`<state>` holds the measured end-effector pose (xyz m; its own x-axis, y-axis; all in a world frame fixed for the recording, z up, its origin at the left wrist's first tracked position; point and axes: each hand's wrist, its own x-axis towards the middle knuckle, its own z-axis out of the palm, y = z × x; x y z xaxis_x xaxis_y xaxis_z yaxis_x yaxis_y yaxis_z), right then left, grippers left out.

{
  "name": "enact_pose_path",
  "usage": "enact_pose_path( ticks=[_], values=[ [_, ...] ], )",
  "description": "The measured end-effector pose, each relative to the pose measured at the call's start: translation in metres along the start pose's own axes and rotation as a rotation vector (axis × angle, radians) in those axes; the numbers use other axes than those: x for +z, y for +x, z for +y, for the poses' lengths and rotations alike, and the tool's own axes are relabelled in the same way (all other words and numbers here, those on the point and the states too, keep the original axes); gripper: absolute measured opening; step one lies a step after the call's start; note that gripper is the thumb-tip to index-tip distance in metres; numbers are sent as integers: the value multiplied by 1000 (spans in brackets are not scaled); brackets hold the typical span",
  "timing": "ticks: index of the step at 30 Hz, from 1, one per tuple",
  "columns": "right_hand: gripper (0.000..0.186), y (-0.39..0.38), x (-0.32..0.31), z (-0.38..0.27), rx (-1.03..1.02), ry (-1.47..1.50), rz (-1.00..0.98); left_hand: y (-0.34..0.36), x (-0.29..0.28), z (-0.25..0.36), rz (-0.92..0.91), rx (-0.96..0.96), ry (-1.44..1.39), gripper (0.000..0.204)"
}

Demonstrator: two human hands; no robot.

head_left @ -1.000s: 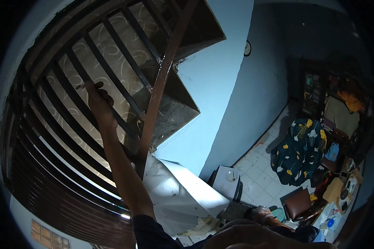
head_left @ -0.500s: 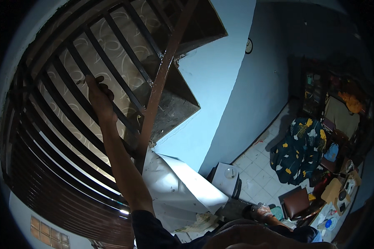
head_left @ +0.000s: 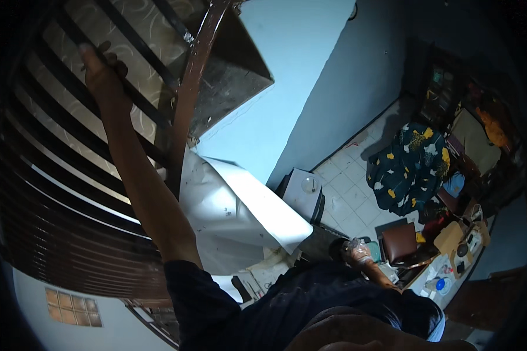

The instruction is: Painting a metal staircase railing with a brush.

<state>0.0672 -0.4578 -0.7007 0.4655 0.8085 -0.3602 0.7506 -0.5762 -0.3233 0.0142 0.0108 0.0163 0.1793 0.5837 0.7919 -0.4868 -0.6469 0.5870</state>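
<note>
Up on the left, my left hand (head_left: 104,73) is closed around a dark metal bar (head_left: 141,100) of a stair railing, its arm stretched out. A small pale bit shows at its fingers, too small to name. Low on the right, my right hand (head_left: 357,251) is covered with clear, crinkled plastic. Its fingers are curled next to a dark round shape (head_left: 336,249); what they hold is hidden. The railing's brown slanted rail (head_left: 187,88) runs alongside the grey steps (head_left: 231,76).
A large white sheet (head_left: 222,216) hangs below the rail. Beyond it stands a small table (head_left: 301,190) with a clear dish on top. Further right are a patterned dark cloth (head_left: 413,169), a brown leather seat (head_left: 399,243) and a cluttered table (head_left: 454,245).
The view has shifted, so most of the room sits higher and further left in the picture. My left hand stays at the same railing bar. More of my right forearm shows.
</note>
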Motion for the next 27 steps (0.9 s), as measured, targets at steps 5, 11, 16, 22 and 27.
enact_pose_path(
  ticks=[5,11,16,22,27],
  values=[
    [36,-26,-96,-57,220,236,54,-7,10,0,32,-1,5,65],
    [37,-36,-103,-64,201,214,149,-7,5,4,6,-10,48,66],
    [39,-38,-93,-61,195,262,136,-9,4,7,11,-31,51,70],
    [38,-40,-90,-59,173,203,164,-11,6,6,3,-36,34,70],
    [38,-32,-96,-53,157,189,161,-8,9,5,1,3,38,71]
  ],
)
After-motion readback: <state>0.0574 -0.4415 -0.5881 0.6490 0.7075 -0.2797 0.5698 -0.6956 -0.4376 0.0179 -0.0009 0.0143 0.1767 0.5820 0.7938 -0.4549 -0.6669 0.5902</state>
